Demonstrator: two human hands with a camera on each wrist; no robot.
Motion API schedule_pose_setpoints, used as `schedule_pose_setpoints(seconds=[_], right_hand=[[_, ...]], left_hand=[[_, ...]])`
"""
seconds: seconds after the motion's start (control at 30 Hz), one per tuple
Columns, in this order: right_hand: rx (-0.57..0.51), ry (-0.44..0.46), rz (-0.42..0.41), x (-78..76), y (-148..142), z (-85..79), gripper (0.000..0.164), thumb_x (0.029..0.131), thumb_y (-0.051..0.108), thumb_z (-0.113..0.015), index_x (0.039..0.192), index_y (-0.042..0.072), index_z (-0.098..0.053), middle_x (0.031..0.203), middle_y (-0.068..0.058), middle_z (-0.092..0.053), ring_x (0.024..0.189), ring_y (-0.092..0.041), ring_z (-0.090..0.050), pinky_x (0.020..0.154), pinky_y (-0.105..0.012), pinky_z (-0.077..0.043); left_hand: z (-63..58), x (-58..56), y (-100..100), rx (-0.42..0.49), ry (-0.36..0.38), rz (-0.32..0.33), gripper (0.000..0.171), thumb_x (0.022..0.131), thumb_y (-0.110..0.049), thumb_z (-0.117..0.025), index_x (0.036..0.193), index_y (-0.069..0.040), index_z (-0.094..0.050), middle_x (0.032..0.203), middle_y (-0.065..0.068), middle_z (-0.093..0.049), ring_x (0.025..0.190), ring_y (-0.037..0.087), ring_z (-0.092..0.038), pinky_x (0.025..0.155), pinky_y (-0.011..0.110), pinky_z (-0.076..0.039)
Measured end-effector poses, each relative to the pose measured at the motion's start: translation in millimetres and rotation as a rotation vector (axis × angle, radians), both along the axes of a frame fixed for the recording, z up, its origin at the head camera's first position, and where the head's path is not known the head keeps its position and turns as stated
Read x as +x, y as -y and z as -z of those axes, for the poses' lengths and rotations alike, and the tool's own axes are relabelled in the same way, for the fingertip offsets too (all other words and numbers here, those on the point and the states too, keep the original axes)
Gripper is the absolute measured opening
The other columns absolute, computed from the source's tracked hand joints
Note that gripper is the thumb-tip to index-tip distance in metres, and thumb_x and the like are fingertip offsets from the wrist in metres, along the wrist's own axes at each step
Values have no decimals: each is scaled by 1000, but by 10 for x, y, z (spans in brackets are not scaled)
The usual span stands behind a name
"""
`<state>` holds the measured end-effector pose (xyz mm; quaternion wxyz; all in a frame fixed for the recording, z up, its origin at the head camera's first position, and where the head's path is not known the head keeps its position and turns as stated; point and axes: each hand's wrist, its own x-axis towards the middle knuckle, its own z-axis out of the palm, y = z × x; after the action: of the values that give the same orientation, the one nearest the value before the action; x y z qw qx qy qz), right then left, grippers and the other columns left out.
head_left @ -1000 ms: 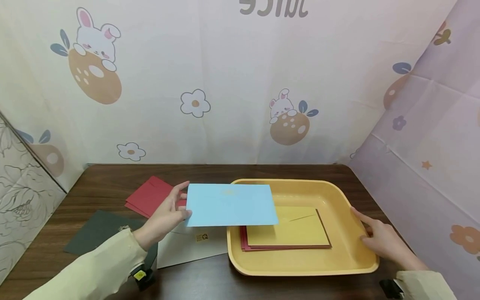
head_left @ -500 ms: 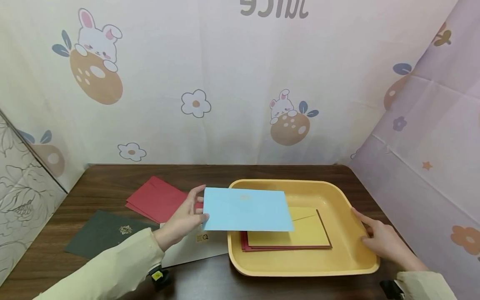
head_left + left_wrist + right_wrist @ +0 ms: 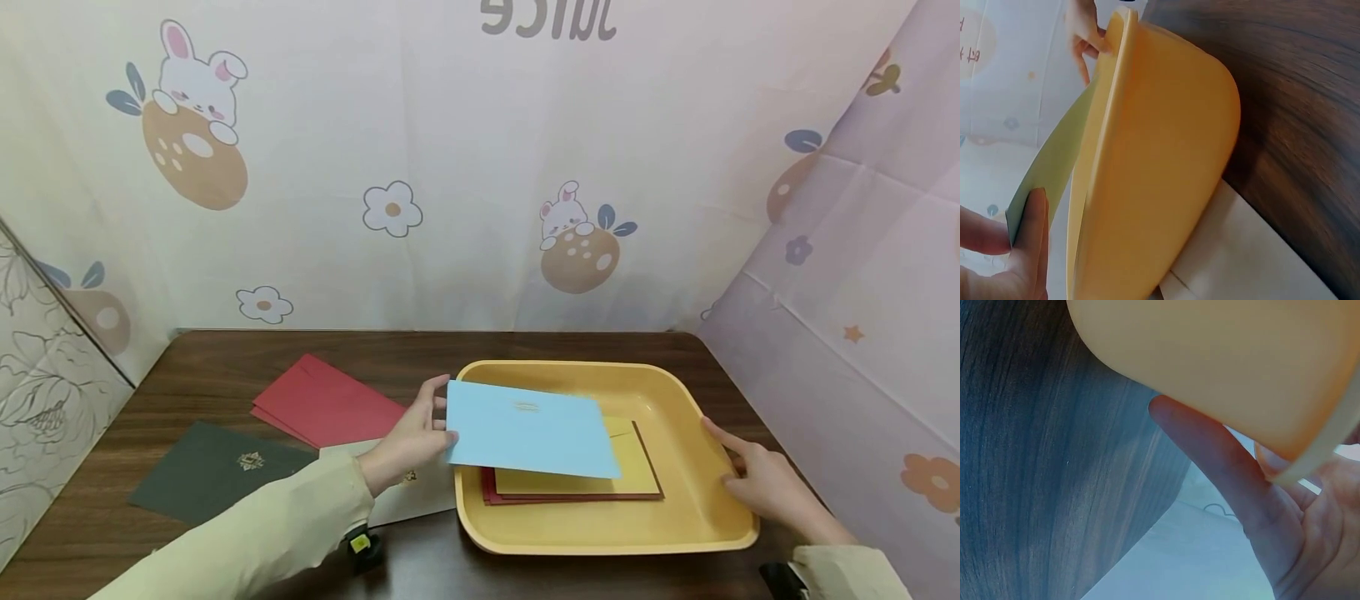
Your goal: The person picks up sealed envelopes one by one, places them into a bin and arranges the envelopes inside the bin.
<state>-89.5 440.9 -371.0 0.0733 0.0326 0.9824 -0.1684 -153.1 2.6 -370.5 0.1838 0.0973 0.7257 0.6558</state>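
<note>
My left hand (image 3: 416,437) pinches the left edge of a light blue envelope (image 3: 525,429), thumb on the near face and fingers behind. The envelope slants down to the right over the left part of a yellow plastic tray (image 3: 697,492). In the left wrist view its underside (image 3: 1054,156) looks greenish, passing over the tray's rim. Inside the tray, a yellow envelope (image 3: 641,467) lies on top of dark red ones (image 3: 491,492), partly covered by the blue one. At the tray's right side my right hand (image 3: 772,483) grips the wall; one finger runs along the outer wall (image 3: 1210,362).
Left of the tray, a white envelope (image 3: 431,492) lies partly under my left wrist. Behind it are red envelopes (image 3: 341,400), and a dark green envelope (image 3: 210,471) with a gold emblem lies farther left. A patterned curtain (image 3: 465,267) stands behind the dark wooden table (image 3: 202,367).
My left hand has carried the blue envelope rightward and slightly down, farther over the tray, and its right end now tilts lower. My right hand stays at the tray's right side.
</note>
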Motion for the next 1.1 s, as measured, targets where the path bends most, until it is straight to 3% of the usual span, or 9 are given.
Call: schedule_pose_setpoints(seconds=[0.3,0.4,0.53,0.63,0.93,1.03,1.1], right_hand=[[-19,4,0,0,-7,-4,77,76,1,-55,148,0,-27,75,-8,-67,44,-13,-40,45,-26,-36],[-21,6,-4,3,-9,0,77,76,1,-55,148,0,-27,68,-4,-63,44,-12,-37,45,-26,-36],[-21,16,-7,-1,-12,1,78,77,1,-55,149,0,-26,63,-3,-60,42,-11,-35,44,-26,-36],[-19,19,-4,-2,-18,2,78,77,1,-55,149,0,-25,65,-2,-61,42,-11,-34,44,-26,-36],[-6,-14,-23,8,-17,10,77,77,1,-56,148,-1,-28,65,-2,-60,44,-12,-38,45,-26,-35],[-7,-8,-20,5,-15,9,77,77,1,-56,148,0,-27,65,-2,-61,44,-12,-38,45,-26,-35],[-6,-6,-19,3,-14,10,77,77,1,-55,148,0,-26,65,-3,-61,44,-12,-38,44,-26,-35]], left_hand=[[12,-61,-287,-28,15,48,78,86,10,-52,150,-6,-9,139,25,-34,112,34,-56,81,38,-50],[35,-62,-400,-25,30,47,79,85,11,-52,150,-4,-9,137,26,-37,115,37,-55,88,45,-50],[65,-49,-511,-34,60,38,81,83,12,-53,149,-5,-9,133,25,-40,104,31,-58,95,52,-46],[90,-48,-556,-44,70,33,83,82,12,-53,150,-5,-9,133,26,-40,92,25,-57,92,50,-47],[181,-84,-648,-20,77,44,87,80,14,-54,150,-4,-5,124,25,-48,99,27,-57,93,48,-48],[196,-78,-672,-23,67,47,90,78,16,-54,151,-6,-5,124,27,-48,75,21,-55,75,36,-51],[202,-76,-685,-66,42,52,91,78,16,-55,152,-8,-8,131,28,-44,61,18,-45,62,31,-45]])
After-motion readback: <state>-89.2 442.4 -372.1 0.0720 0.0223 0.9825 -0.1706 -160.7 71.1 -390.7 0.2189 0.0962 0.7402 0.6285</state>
